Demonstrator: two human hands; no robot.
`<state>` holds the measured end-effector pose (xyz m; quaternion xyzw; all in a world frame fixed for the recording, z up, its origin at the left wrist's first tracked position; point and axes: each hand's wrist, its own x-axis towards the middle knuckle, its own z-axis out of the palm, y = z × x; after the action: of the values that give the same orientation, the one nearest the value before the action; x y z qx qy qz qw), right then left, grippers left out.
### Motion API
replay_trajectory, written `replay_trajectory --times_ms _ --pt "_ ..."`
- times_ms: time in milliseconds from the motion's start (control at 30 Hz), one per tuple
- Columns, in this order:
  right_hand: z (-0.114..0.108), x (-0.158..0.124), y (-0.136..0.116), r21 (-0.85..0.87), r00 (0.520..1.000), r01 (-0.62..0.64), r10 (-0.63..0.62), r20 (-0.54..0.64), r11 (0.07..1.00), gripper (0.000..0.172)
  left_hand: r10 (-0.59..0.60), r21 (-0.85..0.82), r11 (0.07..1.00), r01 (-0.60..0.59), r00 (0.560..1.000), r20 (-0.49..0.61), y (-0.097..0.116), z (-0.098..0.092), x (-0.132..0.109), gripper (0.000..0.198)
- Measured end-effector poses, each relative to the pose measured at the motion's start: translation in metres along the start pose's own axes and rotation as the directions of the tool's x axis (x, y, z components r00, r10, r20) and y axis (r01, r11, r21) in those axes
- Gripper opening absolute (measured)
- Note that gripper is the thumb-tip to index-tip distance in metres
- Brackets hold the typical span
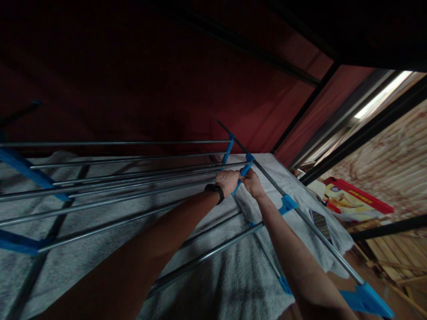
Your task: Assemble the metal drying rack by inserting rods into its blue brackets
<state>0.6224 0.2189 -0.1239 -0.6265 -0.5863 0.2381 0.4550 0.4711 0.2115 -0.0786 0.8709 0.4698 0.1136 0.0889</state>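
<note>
A rack of grey metal tubes [213, 254] joined by blue plastic connectors [288, 202] lies across a grey cloth. Both my hands meet at one blue plastic bracket [247, 167] near the middle of the view. My left hand [228, 181], with a black band on its wrist, is closed around the bracket's tube end, coming from the left. From the right, my right hand [251, 183] pinches the same bracket, its fingers partly hidden behind it. Just beyond them a second blue bracket [228, 149] joins a long tube to the upright.
Under the rack spreads the grey cloth [207, 284]. A phone [320, 226] rests on it at the right, near a red and yellow box [356, 200]. A dark red wall panel [150, 89] rises behind, with dark frame bars [303, 115] at the right.
</note>
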Motion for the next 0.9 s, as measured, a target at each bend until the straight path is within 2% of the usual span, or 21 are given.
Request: replay_trajectory --times_ms 300,567,900 --pt "0.001 -0.003 -0.003 -0.136 0.999 -0.042 0.042 -0.003 0.99 0.02 0.021 -0.013 1.0 -0.021 0.999 0.027 -0.006 0.0 -0.002 0.033" --pt "0.005 -0.007 -0.011 -0.226 0.997 -0.065 0.054 -0.053 0.972 0.014 -0.011 -0.052 0.999 0.01 1.0 -0.012 -0.008 0.003 0.0 0.031" --pt "0.008 -0.01 -0.016 -0.268 0.996 -0.084 0.074 -0.046 0.96 0.011 0.019 -0.049 0.999 -0.019 1.0 -0.004 -0.01 -0.003 -0.001 0.032"
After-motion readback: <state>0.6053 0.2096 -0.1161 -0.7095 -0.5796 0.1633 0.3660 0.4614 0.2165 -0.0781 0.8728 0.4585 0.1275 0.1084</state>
